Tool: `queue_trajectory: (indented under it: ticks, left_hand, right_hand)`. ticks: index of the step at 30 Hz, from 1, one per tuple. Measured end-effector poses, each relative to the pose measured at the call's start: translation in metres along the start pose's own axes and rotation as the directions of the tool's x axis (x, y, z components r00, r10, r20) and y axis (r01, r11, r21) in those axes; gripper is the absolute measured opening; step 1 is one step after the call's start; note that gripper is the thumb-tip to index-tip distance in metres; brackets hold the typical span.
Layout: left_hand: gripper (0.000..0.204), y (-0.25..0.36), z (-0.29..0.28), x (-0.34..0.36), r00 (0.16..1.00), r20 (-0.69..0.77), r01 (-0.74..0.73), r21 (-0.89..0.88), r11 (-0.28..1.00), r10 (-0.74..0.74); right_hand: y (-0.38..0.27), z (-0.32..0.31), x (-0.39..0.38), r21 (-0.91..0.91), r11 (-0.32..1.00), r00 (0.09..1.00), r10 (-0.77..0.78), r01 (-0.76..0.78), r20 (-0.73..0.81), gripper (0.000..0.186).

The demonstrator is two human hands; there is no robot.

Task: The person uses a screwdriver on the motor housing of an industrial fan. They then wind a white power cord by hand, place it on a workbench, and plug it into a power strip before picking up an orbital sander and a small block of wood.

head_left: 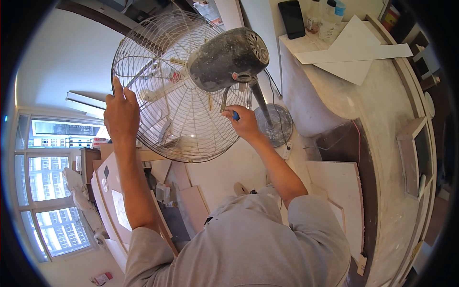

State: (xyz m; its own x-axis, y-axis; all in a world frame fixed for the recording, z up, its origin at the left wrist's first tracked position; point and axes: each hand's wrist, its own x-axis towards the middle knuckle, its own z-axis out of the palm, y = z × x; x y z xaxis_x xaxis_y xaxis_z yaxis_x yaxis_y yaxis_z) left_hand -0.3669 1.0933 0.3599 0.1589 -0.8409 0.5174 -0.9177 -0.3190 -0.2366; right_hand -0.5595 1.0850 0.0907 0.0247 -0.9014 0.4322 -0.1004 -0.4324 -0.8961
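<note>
Pedestal fan (229,62) upright on the floor (207,176), straight ahead of the person, just left of the table (382,124). Left hand (122,114) holds the wire cage's rim; right hand (245,122) curled narrowly round a small blue piece (235,115), just below the motor housing. Step, likely: adjusting the fan head. Next move probably calls for a steady cage while the right works.
</note>
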Motion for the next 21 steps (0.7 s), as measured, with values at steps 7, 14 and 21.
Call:
queue_trajectory:
  ticks: [7, 14, 21]
  left_hand:
    - [0.046, -0.006, 0.009, 0.007, 0.999, 0.03, 0.011, 0.007, 1.0, -0.011]
    - [0.044, -0.001, 0.004, 0.003, 0.999, -0.034, -0.006, 0.013, 1.0, 0.007]
    - [0.043, 0.001, 0.003, 0.0, 0.997, -0.067, -0.024, 0.017, 1.0, 0.026]
  right_hand:
    - [-0.016, 0.004, -0.01, 0.332, 0.811, 0.867, 0.496, -0.482, 0.049, 0.018]
    - [-0.04, -0.004, 0.003, 0.647, 0.458, 0.729, 0.644, -0.609, 0.231, 0.018]
    - [-0.037, -0.003, 0.001, 0.787, 0.266, 0.689, 0.677, -0.557, 0.259, 0.016]
